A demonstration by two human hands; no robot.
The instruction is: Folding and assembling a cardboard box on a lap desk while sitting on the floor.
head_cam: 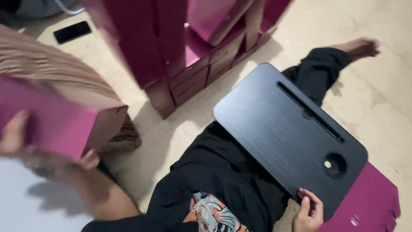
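The left hand [25, 144] has its grip clamped on a magenta box [51, 120] at near left, blurred; its inside is not visible. The right hand [308, 211] grips the near edge of a black lap desk [283, 133] on the legs. Far behind stand more magenta boxes [180, 47].

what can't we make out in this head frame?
- Left hand: motion-blurred, palm hidden behind the magenta cardboard piece it holds.
- Flat cardboard stack: blurred, cut off by the left edge.
- Magenta sheets: partly under the black lap tray, cut by the bottom edge.
- Right hand: wrist cut off at the bottom edge.
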